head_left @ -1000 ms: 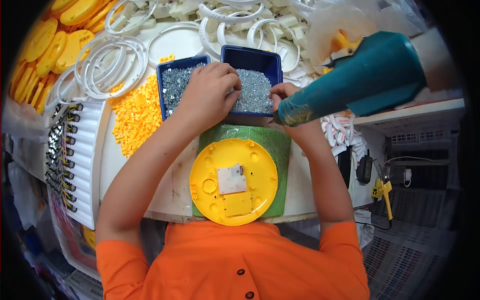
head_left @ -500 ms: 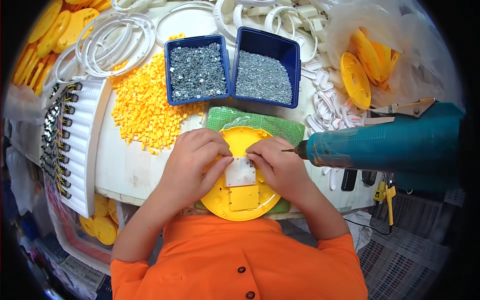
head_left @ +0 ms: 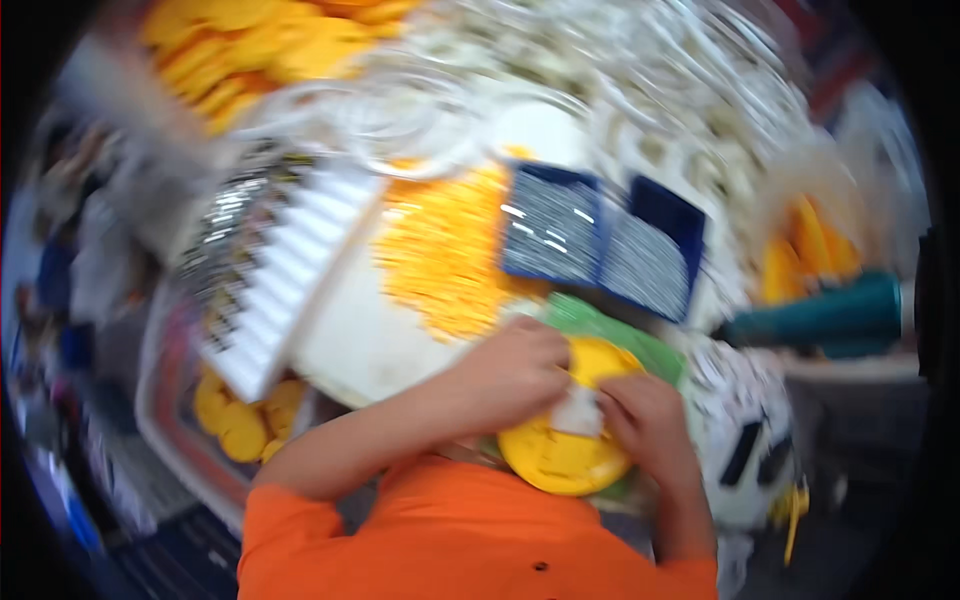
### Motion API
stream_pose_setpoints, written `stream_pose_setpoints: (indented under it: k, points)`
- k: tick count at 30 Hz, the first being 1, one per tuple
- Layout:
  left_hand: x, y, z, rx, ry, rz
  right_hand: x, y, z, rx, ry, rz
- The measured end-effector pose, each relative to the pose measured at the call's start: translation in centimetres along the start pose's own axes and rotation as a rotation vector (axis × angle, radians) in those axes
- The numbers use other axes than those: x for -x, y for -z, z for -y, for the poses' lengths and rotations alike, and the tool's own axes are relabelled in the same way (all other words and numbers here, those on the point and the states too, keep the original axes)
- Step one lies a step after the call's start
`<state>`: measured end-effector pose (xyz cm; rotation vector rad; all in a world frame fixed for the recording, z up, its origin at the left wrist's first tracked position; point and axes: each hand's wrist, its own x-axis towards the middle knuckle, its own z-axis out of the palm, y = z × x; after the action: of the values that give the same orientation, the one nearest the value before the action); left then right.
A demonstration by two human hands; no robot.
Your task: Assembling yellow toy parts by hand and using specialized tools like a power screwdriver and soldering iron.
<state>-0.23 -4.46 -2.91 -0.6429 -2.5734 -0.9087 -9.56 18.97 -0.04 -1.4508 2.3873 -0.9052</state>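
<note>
A round yellow plastic cover lies on a green mat at the table's front edge. On the cover's inner side sits a small white square piece. My left hand is closed, its fingertips at the piece's upper left edge. From the other side my right hand has bent fingers pinched at the right edge of that same piece. Motion blur smears the picture, and the fingers hide anything smaller between them.
Beyond the mat stand two blue bins, one with shiny metal pieces, one with small screws. Left of them lie a heap of small yellow parts and a white ridged tray with wired components. At right is a teal power screwdriver.
The whole view has swung leftward, so the table, bins and hands appear farther right and tilted. Both hands remain at the white piece on the yellow cover.
</note>
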Motion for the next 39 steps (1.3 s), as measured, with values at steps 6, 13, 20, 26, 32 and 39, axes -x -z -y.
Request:
stream_pose_setpoints:
  k: [6, 13, 20, 26, 32, 39]
  points:
    - [-8.9, -1.1, 3.6, -0.065, 0.006, 0.052, 0.8, 4.9, -6.0, 0.024, -0.36, -0.182]
    - [-12.6, -5.8, 8.2, -0.437, -0.058, -0.101, -6.3, 3.7, -8.3, 0.501, 0.033, -0.262]
    - [-13.3, -5.2, 6.7, -0.29, 0.035, -0.139, -5.3, 5.0, -8.9, 0.348, 0.082, -0.309]
    - [-9.1, -1.4, 4.3, 0.158, 0.243, -0.216, -5.7, 4.0, -9.5, 0.227, -0.054, -0.326]
    - [-3.4, 1.1, -0.5, 0.229, 0.351, -0.096, -2.0, 3.3, -6.9, 0.025, -0.187, -0.461]
    - [0.9, -0.6, -3.8, 0.091, 0.157, 0.019, 4.8, 1.3, -1.5, -0.106, -0.335, -0.376]
